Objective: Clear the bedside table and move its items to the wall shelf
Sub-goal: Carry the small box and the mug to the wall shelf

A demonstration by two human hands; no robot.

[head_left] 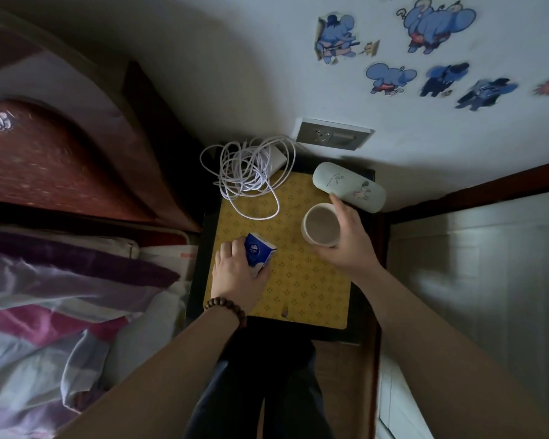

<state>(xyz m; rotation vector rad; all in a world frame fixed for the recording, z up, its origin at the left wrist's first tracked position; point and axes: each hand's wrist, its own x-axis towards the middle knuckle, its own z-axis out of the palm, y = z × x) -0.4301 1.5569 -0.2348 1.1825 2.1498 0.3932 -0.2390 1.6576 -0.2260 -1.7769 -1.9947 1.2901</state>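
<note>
Head view, items I count on the bedside table [200,274]: one blue tissue pack [260,252], one white cup [320,224], one pale green glasses case [349,186], one tangled white cable [248,175] with one white charger block [278,155] under its coils. Four loose things plus the charger.

Hands, two. My left hand [238,274] is curled around the tissue pack from its left side, fingers closed on it, at the near-left part of the table. A wooden bead bracelet [225,307] sits on that wrist. My right hand [346,239] wraps the cup from the right, fingers closed around its wall; the cup stands upright, mouth open toward me, at the right side of the table, just in front of the glasses case. One fingertip reaches close to the case; I cannot tell whether it touches.

Surface: a dark table top covered by one yellow patterned mat [298,280]. The cable lies at the far-left corner, partly hanging over the edge.

Room: one bed [61,280] with striped bedding to the left, one red headboard [61,160], one wall socket [333,134] above the table, and several blue cartoon stickers [438,23] on the white wall. The room is dim. No wall shelf appears in this view.
</note>
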